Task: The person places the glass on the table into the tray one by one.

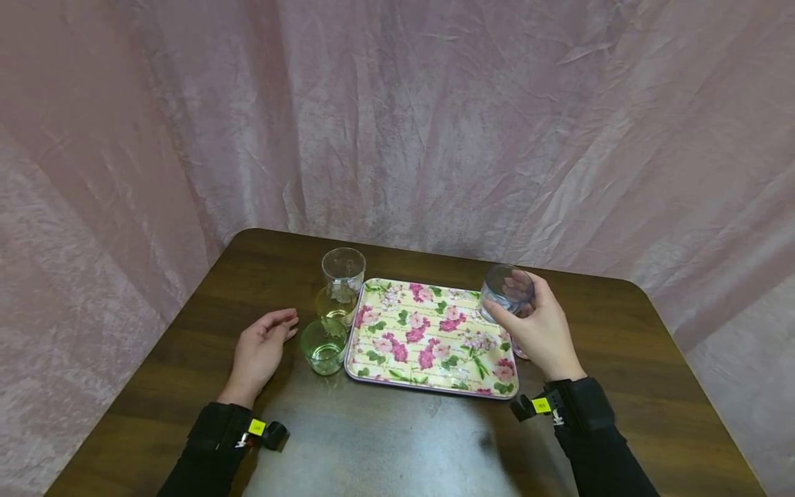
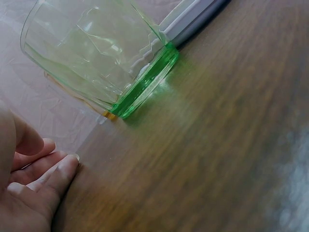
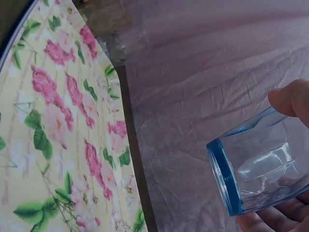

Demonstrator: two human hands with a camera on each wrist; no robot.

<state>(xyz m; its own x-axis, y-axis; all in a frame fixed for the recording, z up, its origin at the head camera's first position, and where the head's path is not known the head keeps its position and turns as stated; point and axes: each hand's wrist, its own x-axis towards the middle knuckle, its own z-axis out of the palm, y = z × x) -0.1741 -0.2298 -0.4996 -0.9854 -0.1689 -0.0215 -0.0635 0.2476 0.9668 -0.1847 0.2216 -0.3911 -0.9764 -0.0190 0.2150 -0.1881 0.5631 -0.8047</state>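
My right hand (image 1: 546, 335) holds a blue-tinted glass (image 1: 499, 293) between thumb and fingers, over the far right corner of a floral tray (image 1: 388, 345). In the right wrist view, the thick blue base of the glass (image 3: 258, 169) shows clear of the tray surface. My left hand (image 1: 257, 355) lies at the table with fingers loosely bent and nothing in them. Nearest to it stands a green glass (image 1: 324, 348), close against the tray's left edge. Behind that are a yellowish glass (image 1: 335, 308) and a clear glass (image 1: 344, 266), both upright.
A pinkish glass (image 1: 520, 353) shows beside the tray's right edge, mostly hidden by my right hand. The brown wooden table (image 1: 397, 442) ends at a pink curtain (image 1: 397, 138) hanging behind it.
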